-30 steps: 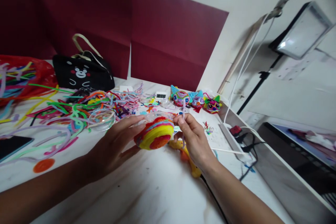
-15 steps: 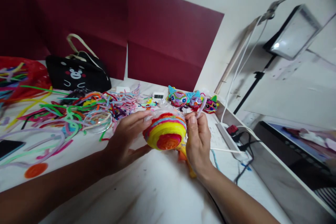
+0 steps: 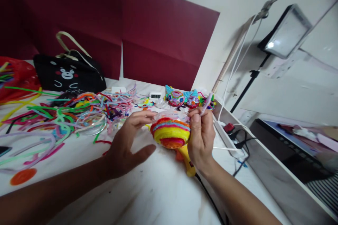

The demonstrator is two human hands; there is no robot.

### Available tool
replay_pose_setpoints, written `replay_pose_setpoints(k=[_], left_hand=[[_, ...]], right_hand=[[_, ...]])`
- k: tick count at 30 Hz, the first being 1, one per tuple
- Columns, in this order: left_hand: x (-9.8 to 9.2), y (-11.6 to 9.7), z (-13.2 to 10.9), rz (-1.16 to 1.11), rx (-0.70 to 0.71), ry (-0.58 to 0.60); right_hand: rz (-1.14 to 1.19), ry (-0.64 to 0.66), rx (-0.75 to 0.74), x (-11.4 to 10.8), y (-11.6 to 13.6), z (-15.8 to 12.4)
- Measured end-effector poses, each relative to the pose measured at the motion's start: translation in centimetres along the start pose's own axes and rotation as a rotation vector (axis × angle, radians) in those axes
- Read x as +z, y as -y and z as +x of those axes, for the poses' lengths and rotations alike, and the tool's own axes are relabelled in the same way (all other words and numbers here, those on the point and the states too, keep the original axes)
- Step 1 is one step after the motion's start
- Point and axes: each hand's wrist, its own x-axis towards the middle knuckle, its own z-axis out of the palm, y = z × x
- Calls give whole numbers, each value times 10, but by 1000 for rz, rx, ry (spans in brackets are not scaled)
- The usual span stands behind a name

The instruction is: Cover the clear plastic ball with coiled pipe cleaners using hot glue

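A clear ball (image 3: 171,132) covered in colored bands, orange, red, yellow, blue and pink, hangs above the white table. My right hand (image 3: 202,135) is closed at its right side, pinching a lilac pipe cleaner (image 3: 207,103) that sticks up past the fingers. To the left, my left hand (image 3: 129,144) is open, thumb and fingers spread, with its fingertips close to the ball's upper left edge; I cannot tell whether they touch it. Partly hidden behind the ball lies a yellow glue gun (image 3: 189,163) with a black cord.
Loose pipe cleaners (image 3: 62,116) are heaped on the left around a clear round dish (image 3: 91,123). Behind stand a black bag (image 3: 68,74), a small digital clock (image 3: 155,95) and decorated ball figures (image 3: 175,98). A power strip (image 3: 225,135) with cords runs along the right edge.
My left hand has opened and drawn away from the ball's left side. The ball has tipped and shifted slightly right with my right hand, and the view has moved a little.
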Motion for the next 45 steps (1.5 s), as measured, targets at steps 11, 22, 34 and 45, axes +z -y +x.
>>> replay_pose_setpoints(k=[11, 22, 34, 45], left_hand=[[-5, -23, 39, -380, -566, 305], [1, -13, 36, -338, -585, 187], [-4, 0, 30, -369, -534, 245], [2, 8, 26, -337, -545, 217]], right_hand=[[17, 245, -155, -9, -9, 6], [-89, 305, -173, -40, 3, 36], [-84, 807, 263, -64, 28, 28], [-235, 1152, 104, -38, 32, -43]])
